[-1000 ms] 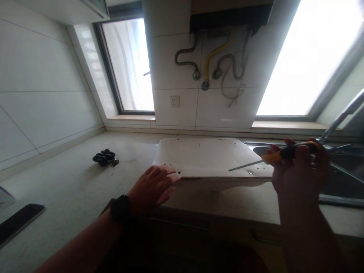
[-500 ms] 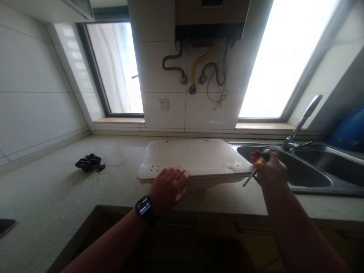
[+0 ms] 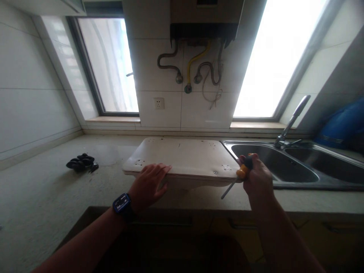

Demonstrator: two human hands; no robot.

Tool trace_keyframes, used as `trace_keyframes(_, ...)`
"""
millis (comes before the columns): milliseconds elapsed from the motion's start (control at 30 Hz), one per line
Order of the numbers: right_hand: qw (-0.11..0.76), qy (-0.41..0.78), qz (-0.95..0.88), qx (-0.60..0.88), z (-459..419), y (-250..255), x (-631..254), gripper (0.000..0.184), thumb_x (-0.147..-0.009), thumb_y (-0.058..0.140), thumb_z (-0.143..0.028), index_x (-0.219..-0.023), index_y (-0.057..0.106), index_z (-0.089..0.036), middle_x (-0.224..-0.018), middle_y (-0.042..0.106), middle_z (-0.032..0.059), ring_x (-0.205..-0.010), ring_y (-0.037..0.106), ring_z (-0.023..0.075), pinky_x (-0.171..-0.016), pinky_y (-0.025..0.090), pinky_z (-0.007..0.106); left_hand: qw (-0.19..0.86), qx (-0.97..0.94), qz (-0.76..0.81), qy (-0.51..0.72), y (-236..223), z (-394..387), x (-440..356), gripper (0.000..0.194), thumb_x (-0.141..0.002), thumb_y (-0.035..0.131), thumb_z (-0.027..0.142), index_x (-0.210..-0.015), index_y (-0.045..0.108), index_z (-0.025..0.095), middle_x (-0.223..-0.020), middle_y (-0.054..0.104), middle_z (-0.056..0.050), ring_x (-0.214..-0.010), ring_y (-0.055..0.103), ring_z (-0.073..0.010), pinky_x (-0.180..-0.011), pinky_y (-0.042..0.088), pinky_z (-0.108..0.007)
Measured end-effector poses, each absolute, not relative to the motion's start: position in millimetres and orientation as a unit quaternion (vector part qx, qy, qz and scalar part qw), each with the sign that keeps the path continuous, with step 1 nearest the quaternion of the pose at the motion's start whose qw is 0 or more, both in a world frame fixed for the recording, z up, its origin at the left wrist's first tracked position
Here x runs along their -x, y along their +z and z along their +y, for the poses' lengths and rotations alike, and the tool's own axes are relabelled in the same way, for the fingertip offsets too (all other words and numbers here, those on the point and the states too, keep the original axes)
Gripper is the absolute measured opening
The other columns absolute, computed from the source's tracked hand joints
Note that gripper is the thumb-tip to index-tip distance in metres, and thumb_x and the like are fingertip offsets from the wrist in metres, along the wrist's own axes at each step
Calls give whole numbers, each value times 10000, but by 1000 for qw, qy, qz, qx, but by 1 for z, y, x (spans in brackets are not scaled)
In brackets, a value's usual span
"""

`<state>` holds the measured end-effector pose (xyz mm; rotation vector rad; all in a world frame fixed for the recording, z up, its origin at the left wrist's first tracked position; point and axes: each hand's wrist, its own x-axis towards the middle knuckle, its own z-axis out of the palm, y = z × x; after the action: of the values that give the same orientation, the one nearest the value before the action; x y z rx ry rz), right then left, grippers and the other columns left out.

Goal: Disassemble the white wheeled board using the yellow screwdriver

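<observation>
Head view: white panel (image 3: 182, 157), small holes (image 3: 139, 163) near its corners, placed on the countertop (image 3: 108, 193) beside the sink (image 3: 305, 185). Near edge touched by the fingers of the left hand (image 3: 149, 184) — whether it is gripped cannot be told. Yellow-and-black screwdriver (image 3: 241, 173), held in the closed right hand (image 3: 259, 179) — shaft angled downward by the panel's near right corner.

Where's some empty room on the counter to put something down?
Bare counter lies between the black bundle and white board, and in front of the bundle. It's crowded where the right hand, screwdriver, board and sink sit close together.
</observation>
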<state>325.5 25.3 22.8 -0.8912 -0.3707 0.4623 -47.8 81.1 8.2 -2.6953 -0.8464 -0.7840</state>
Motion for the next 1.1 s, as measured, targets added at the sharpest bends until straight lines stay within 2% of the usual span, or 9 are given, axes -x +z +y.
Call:
trace_keyframes(133,856,224,-191,425,17,26,-303,390,-816,794,-462,-1032,640,-175,-835,744,38,-660,727,168,-472,576,220,110,915,-284,-267,7,85,67,580,-960,556,262,-1519,406,226,-1385,612,-108,-1245,567,-289,-1092,431,-485)
trace_keyframes(300,849,251,-200,420,11,27,-278,470,-765,838,-500,-1041,650,-170,-838,744,27,-709,738,164,-584,624,245,120,914,-287,-262,8,89,93,570,-966,544,269,-1521,419,255,-1383,623,-96,-1239,586,-281,-1086,443,-467)
trace_keyframes(433,841,269,-212,418,2,28,-260,455,-767,847,-475,-1045,662,-165,-866,745,34,-753,745,167,-675,645,270,135,911,-296,-255,5,96,116,572,-981,538,286,-1537,411,242,-1377,626,-102,-1238,591,-276,-1100,442,-455)
trace_keyframes(533,823,285,-209,445,-2,38,-254,466,-797,817,-481,-1117,623,-203,-961,754,52,-738,756,207,-602,643,319,138,905,-304,-263,1,104,132,554,-993,531,306,-1533,430,234,-1379,632,-102,-1250,592,-277,-1102,447,-452)
trace_keyframes(667,840,214,-249,432,7,70,-252,492,-829,768,-530,-1163,561,-236,-1011,736,58,-695,745,211,-502,608,315,128,900,-308,-280,-3,111,141,528,-1004,499,297,-1526,455,228,-1372,642,-100,-1237,603,-275,-1075,466,-450)
trace_keyframes(867,831,136,-369,394,31,117,-234,464,-836,755,-494,-1158,516,-261,-1005,727,48,-650,719,175,-505,599,302,136,897,-303,-291,-8,113,140,539,-1007,503,278,-1540,438,224,-1377,636,-108,-1240,594,-273,-1088,451,-452)
trace_keyframes(1100,740,136,-491,438,32,120,-215,417,-880,704,-463,-1179,490,-267,-1038,714,70,-692,733,195,-531,616,329,137,896,-300,-297,-11,114,140,561,-997,520,278,-1548,427,238,-1385,633,-104,-1251,589,-275,-1100,441,-458)
